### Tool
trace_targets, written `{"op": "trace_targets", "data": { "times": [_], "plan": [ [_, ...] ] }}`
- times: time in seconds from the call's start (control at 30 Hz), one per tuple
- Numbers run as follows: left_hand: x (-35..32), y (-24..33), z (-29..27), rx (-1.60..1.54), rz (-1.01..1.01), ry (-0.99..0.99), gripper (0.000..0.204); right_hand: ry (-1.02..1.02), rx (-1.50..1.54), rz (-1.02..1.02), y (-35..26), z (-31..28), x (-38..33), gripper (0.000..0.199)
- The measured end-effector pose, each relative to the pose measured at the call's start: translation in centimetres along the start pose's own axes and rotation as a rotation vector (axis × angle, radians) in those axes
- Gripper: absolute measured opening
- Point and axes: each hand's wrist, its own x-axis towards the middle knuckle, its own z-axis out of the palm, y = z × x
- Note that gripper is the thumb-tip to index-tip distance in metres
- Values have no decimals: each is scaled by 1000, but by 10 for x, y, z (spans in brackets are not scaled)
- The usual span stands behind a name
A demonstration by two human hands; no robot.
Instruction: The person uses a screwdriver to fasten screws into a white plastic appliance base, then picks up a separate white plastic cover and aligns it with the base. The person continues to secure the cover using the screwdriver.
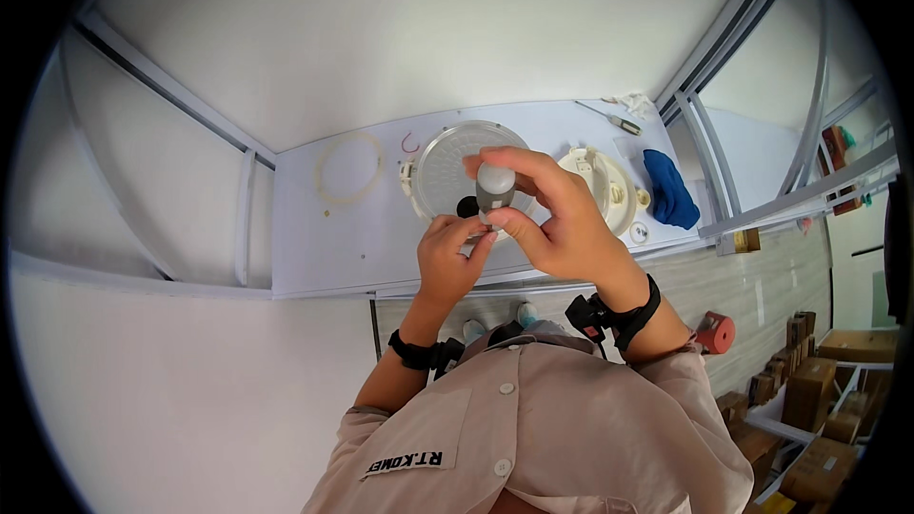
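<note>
My right hand is closed round the grey handle of a screwdriver, held nearly upright above the table. Beside its lower end, the thumb and fingers of my left hand are pinched together; whatever sits between them is too small and hidden to make out. Beneath both hands lies a round, greyish metal-rimmed disc with a cream clip at its left edge. A dark round spot shows on the disc beside the screwdriver. To its right is a round cream plastic housing, partly covered by my right hand.
Left on the white table lie a pale yellow ring and a small red loop. A blue cloth, a second screwdriver and a white crumpled piece are at the right. Metal framing borders the table.
</note>
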Motion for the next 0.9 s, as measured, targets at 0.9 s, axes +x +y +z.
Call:
{"op": "trace_targets", "data": {
  "times": [0.9],
  "plan": [
    [1, -2, 2, -31, 23, 3, 21, 466, -263, -193, -27, -10, 12, 60]
  ]
}}
